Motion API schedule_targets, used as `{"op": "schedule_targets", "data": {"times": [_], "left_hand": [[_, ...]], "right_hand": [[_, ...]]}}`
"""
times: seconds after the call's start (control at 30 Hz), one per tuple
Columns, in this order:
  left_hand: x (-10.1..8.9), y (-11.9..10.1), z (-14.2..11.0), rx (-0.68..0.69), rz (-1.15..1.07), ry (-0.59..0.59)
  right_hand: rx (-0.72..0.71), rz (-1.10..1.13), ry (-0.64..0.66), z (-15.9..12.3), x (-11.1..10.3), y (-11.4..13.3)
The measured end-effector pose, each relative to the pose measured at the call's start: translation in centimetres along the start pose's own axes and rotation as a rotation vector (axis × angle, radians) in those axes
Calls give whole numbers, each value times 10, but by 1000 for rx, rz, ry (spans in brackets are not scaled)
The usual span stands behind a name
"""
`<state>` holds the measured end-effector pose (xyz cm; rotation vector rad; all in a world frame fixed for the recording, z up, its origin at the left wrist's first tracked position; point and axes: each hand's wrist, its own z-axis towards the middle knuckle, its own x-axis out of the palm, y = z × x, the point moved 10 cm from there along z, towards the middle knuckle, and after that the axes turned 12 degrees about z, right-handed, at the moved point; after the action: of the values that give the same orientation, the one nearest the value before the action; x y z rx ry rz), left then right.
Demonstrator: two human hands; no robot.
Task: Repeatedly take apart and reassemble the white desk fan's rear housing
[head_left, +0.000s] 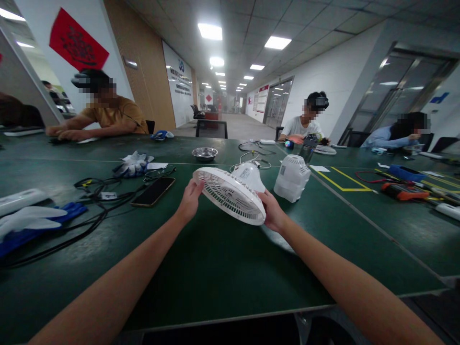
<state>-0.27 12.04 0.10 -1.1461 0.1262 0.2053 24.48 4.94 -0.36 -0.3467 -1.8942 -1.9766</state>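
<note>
Between my hands, tilted above the green table [230,273], is a white round fan housing [233,194] with a slotted grille facing me and a cone-shaped back. My left hand [191,197] grips its left rim, thumb on the near side. On the right rim my right hand [272,211] is closed, its fingers partly hidden behind the housing. Just right of it stands a white vented plastic housing [293,179], upright. A metal bowl [204,153] sits farther back, and a white cable lies behind the fan housing.
To the left lie a black phone [154,191], black cables [104,203] and work gloves [133,164], with more blue-and-white gloves [32,223] nearer. An orange multimeter [404,191] and a blue tray [406,173] are at right. Several people sit across the table.
</note>
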Motion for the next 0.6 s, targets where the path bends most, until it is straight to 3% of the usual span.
{"op": "schedule_targets", "data": {"times": [0.13,0.4,0.5,0.6], "left_hand": [[12,13,-4,-165,-284,38],[1,19,-11,-209,-89,-7],[2,20,-11,-204,-64,-3],[3,16,-12,-176,-69,-7]], "right_hand": [[127,106,33,-8,12,-12],[375,241,157,-11,22,-48],[355,197,195,-6,22,-52],[188,59,204,1,19,-40]]}}
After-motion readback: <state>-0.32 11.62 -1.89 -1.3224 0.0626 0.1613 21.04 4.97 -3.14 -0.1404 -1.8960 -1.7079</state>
